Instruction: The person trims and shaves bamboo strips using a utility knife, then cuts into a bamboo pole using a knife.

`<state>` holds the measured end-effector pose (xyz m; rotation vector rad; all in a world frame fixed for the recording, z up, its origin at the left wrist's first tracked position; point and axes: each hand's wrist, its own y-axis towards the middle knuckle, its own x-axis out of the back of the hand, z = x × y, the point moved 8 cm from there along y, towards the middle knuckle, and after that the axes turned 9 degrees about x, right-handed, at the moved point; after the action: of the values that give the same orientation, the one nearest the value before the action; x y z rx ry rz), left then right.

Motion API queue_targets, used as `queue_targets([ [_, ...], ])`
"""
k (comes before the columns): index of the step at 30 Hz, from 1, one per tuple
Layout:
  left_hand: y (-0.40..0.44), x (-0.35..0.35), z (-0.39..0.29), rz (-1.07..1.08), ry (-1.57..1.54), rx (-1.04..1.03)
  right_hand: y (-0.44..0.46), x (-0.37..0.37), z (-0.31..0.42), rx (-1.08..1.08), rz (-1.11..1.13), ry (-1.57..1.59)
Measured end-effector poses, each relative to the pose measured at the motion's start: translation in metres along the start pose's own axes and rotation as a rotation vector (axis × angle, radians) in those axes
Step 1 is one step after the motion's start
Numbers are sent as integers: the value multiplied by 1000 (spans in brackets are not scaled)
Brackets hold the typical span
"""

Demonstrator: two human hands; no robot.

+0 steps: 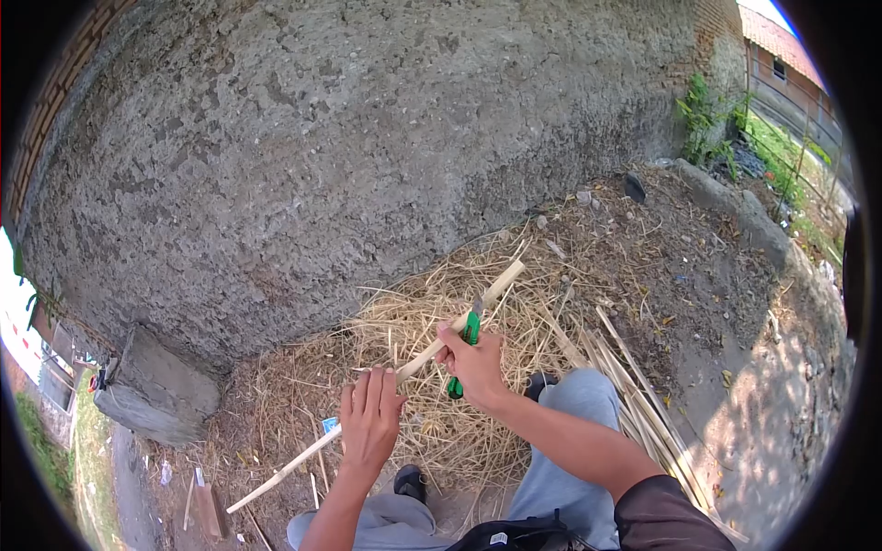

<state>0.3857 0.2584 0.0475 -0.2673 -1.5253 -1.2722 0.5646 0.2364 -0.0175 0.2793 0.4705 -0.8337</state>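
Green cutter, its markings seemingly too small to read, sat in the curled right hand, blade against a pale stick above straw; the left hand closed loosely around it.

Left hand palm-down, right hand curled

Open air beyond the stick meets the wall.
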Motion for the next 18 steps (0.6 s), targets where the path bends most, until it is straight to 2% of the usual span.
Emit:
queue_targets([
  [1, 10, 3, -7, -1, 31, -83, -3, -6, -5, -31, 51, 66],
  [2, 10, 4, -5, 1, 35, -83, -5, -12, -5, -62, 101, 133],
  [4, 10, -9, 9, 181, -47, 41, 0, -12, 6, -75, 147, 161],
  [5, 11, -4, 13, 184, -43, 45, 2, -16, 19, -53, 266, 0],
  [7, 15, 24, 36, 124, -364, 217, 4, -21, 35, 1, 448, -233],
  [8, 16, 35, 44, 131, -354, 222, 4, -18, 32, -6, 453, -224],
  [10, -3, 16, 69, 577, -990, 728, 7, -12, 47, 261, 395, -272],
  [11, -9, 23, 67, 601, -1117, 806, 5, -11, 46, 255, 402, -266],
  [12, -13, 32, 65, 598, -1112, 815, 1, -9, 55, 363, 383, -348],
  [14, -35, 35, 56, 764, -1160, 931, -9, -7, 72, 587, 340, -510],
  [15, -44, 37, 55, 756, -1191, 946, -11, -8, 74, 690, 340, -545],
  [18, -56, 48, 53, 771, -1225, 1004, -24, -4, 83, 688, 317, -562],
])
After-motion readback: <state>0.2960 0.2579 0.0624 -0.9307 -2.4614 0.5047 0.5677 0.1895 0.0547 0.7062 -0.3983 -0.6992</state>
